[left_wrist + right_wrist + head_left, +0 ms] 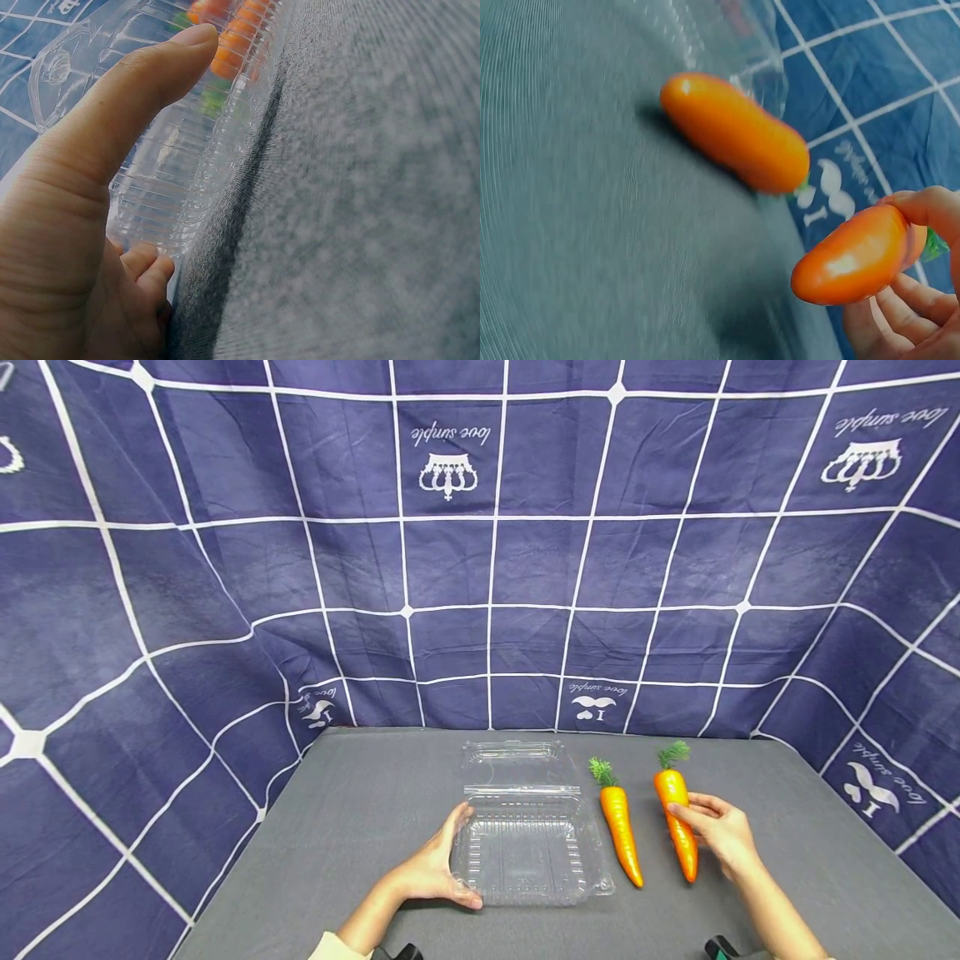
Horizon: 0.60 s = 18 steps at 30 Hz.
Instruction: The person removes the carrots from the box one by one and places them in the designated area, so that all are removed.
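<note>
A clear plastic clamshell box (pixel 522 790) lies with its lid folded back, away from the person. Its left side is held by the left hand (pixel 431 867), thumb at the near corner and fingers along the far part of that side. In the left wrist view the thumb (pixel 142 79) crosses in front of the ribbed box wall (pixel 157 169). The right hand (pixel 723 837) pinches an orange carrot (pixel 672 789) with a green top between thumb and fingers. Seen from the right wrist, this carrot (pixel 851 262) hangs over the table, a shadow below it.
A second carrot (pixel 620 831) with a green top lies just right of the box, between it and the right hand. Grey cloth covers the table (pixel 337 827). A dark blue curtain with white grid lines (pixel 450 568) stands behind and along both sides.
</note>
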Each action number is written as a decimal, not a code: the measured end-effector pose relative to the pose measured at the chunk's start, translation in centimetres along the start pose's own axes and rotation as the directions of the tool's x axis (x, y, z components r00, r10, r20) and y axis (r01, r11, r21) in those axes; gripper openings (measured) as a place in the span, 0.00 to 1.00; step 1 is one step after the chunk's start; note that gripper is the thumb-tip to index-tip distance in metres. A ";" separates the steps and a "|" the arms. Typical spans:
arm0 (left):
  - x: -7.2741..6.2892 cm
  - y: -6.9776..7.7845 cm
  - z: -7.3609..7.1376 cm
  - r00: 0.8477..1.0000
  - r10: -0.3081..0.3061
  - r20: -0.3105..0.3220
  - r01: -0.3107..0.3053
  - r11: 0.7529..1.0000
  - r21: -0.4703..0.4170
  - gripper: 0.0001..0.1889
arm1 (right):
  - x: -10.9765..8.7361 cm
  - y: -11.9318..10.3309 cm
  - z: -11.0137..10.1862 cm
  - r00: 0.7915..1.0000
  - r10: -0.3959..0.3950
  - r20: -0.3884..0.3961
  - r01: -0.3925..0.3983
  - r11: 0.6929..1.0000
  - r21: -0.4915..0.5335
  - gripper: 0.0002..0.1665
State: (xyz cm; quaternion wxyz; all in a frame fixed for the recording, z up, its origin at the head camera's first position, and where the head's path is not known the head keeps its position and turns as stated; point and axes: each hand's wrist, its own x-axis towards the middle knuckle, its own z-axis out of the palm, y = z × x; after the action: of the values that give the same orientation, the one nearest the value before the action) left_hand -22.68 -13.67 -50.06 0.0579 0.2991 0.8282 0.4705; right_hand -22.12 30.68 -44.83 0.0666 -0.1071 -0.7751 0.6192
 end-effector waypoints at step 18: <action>0.1 0.1 0.0 1.000 0.009 0.003 -0.009 1.000 -0.007 0.73 | 1.7 2.1 -1.6 1.000 0.013 -0.017 -0.018 0.950 -0.310 0.39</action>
State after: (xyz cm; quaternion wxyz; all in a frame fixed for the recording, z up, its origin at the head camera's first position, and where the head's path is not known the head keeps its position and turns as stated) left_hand -22.73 -13.62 -49.99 0.0582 0.3036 0.8249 0.4732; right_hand -23.17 33.09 -46.54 0.0497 -0.1268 -0.8614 0.4893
